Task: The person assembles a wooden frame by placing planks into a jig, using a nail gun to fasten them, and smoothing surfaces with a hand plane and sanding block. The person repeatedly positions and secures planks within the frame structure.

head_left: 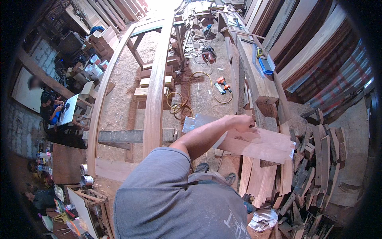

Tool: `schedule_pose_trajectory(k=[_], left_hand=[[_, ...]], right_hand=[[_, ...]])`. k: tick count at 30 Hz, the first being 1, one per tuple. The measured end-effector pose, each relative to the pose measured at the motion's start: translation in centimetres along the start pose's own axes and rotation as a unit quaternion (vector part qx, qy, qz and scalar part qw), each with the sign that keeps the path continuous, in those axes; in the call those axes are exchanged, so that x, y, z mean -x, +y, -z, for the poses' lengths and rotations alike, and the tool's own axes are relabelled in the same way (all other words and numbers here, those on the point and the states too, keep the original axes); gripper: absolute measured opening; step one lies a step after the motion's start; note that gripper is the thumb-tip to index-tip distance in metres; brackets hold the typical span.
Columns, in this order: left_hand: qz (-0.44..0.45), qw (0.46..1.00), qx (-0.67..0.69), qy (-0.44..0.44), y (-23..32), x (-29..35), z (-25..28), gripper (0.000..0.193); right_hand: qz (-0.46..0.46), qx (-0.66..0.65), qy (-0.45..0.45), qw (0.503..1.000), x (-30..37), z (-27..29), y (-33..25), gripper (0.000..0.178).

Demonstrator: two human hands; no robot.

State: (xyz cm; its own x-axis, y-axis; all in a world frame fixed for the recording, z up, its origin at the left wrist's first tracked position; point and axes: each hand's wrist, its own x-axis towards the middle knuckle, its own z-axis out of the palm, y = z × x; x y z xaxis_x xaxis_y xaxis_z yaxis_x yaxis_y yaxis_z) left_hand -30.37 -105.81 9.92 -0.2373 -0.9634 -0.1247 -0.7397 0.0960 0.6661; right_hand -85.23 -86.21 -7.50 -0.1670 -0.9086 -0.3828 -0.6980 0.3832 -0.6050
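Wood board [258,144] clenched in right hand [243,122] grip, above scrap pile [314,175]; left hand unseen.

Two long curved timbers [155,83], one reddish board [258,143], one orange power tool [223,83].

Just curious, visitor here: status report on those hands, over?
One hand presses on reddish wooden board; which hand, unclear. Other out of view. Offcut pile crowds alongside.

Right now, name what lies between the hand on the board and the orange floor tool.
In the head view, a yellow hose loops across the sawdust floor there.
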Motion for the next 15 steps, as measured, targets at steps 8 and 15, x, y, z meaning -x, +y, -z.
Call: schedule_pose_trajectory(k=[8,15], left_hand=[[0.018,1.0,-0.009,-0.011,0.3,0.1,0.5,0.055],[0.054,0.998,0.008,-0.029,1.1,0.4,0.9,0.07]], right_hand=[[0.005,-0.006,-0.007,1.0,0.0,0.5,0.3,0.068],[0.01,-0.007,-0.014,1.0,0.5,0.9,1.2,0.068]])
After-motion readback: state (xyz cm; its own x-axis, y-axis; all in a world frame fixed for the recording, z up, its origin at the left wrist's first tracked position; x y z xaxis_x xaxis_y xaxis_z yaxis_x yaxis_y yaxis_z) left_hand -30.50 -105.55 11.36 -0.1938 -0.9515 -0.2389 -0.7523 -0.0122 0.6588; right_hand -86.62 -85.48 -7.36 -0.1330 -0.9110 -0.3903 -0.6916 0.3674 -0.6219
